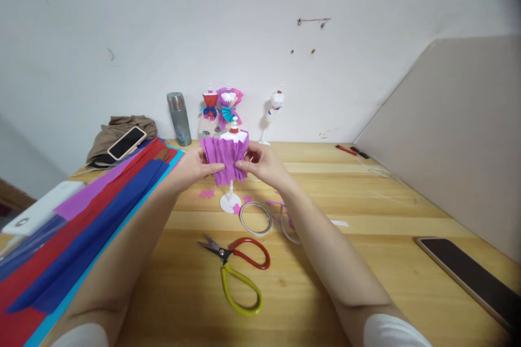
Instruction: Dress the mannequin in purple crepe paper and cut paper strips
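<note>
Thumb of the left hand [194,166] lies over the front of pleated purple paper [222,156], its fingers curled behind in a closed pinch. Between the hands, the paper fronts a small white dress form [233,136], pleats running vertically along its upright long axis. The right hand [266,166] pinches opposite, its thumb tip slightly nearer the stem [231,188] line.

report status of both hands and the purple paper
both bare hands pinching pleated purple paper around small white mannequin; red-and-yellow-handled scissors open nearby
</note>
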`<control>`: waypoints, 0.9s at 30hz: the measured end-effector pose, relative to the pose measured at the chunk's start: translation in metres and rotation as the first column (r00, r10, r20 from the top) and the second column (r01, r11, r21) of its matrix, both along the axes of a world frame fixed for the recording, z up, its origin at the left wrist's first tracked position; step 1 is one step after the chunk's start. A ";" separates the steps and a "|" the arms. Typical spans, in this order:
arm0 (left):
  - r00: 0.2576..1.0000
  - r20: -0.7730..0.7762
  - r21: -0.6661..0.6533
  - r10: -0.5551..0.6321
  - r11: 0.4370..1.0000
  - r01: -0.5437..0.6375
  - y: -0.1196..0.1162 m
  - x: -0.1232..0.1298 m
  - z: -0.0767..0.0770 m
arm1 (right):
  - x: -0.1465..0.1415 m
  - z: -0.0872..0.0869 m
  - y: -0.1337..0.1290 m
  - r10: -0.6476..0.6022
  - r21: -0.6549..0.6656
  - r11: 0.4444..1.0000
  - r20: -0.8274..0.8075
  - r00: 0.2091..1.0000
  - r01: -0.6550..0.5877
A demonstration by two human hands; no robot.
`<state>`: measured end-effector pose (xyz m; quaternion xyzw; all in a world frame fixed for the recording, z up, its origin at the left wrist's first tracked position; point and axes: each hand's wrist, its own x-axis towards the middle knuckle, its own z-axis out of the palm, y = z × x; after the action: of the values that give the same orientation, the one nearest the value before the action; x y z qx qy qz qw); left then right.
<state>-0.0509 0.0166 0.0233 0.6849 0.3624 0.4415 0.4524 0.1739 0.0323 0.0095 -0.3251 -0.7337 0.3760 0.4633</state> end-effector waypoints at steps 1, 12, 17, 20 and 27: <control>1.000 -0.007 -0.025 -0.003 1.000 0.002 0.000 -0.001 0.000 | 0.001 0.000 0.001 0.018 0.003 1.000 -0.002 1.000 -0.018; 0.997 -0.039 -0.006 0.071 0.997 -0.071 -0.004 -0.004 0.007 | 0.004 -0.003 0.002 0.113 0.021 0.993 0.016 0.994 -0.113; 0.996 -0.038 0.021 0.083 0.996 -0.082 -0.006 0.000 0.008 | 0.003 -0.005 0.003 0.134 0.049 0.990 0.024 0.991 -0.135; 0.992 -0.011 0.023 0.122 0.992 -0.122 -0.006 0.007 0.006 | 0.002 -0.006 0.003 0.126 0.041 0.991 0.023 0.992 -0.127; 0.958 0.085 0.020 0.274 0.961 -0.277 -0.009 0.018 0.000 | 0.001 -0.002 0.000 0.071 0.046 0.996 0.026 0.997 -0.072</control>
<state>-0.0326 0.0077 0.0233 0.6163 0.4286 0.5331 0.3902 0.1752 0.0326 0.0077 -0.2922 -0.7591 0.3710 0.4480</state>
